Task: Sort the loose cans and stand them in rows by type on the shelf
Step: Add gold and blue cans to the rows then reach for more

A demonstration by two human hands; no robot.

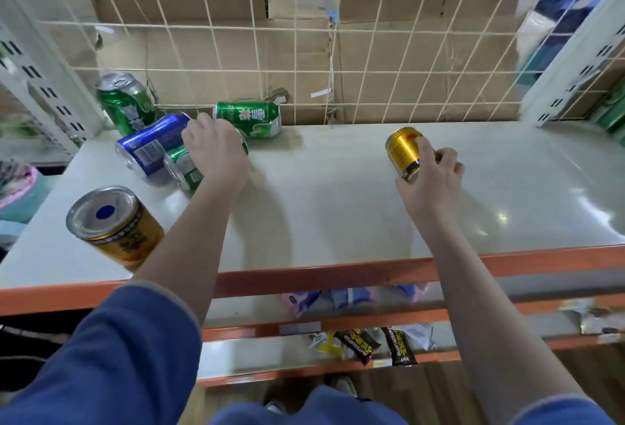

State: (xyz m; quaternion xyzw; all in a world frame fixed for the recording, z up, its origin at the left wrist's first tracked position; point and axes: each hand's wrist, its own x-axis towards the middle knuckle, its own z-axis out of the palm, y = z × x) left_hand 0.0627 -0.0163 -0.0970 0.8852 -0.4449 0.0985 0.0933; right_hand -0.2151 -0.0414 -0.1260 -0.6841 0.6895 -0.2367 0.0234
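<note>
Barely starting: right hand (431,170) gripping gold can (404,152) mid-shelf (338,214), left hand (214,150) curling over green can (184,167) in unsorted left-rear pile.

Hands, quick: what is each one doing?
Left hand: grips the lying green aluminium can.
Right hand: holds the small gold metal can.

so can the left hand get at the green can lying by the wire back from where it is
Probably yes: the left hand is on another green can just in front, and the lying green can has open shelf around it.
</note>
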